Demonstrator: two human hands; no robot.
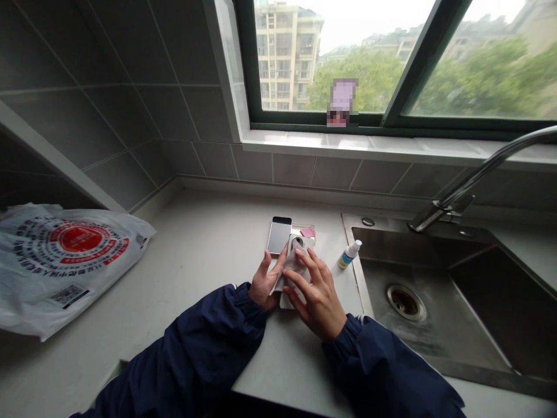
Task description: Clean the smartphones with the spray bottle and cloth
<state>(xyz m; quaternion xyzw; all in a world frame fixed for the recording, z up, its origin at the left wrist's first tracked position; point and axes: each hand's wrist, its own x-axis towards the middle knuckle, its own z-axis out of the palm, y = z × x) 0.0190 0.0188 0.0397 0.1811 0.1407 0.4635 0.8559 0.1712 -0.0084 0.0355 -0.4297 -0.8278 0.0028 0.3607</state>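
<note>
The left hand (pixel 264 283) clasps the left edge of a white device (pixel 297 251), thumb laid on its top face; the right hand (pixel 317 297) lies over it unclenched, fingers spread and resting flat on the surface, gripping nothing. The device lies on the countertop (pixel 209 255) just left of the sink (pixel 439 342), its round camera ring pointing away from the person. Touching its far end, also left of the sink, sit a dark-screened phone (pixel 279 235) and a small pink piece (pixel 308 231). Between the device and the sink's rim a little spray bottle (pixel 348 254) lies on its side. Well to the left of the sink rests a printed plastic bag (pixel 65 261).

The likeliest mishap, as I judge it: a sweep of the right hand knocks the bottle, which rolls over the rim into the basin. Uneven pressure could also let the device skid on the smooth counter into the phone.
</note>
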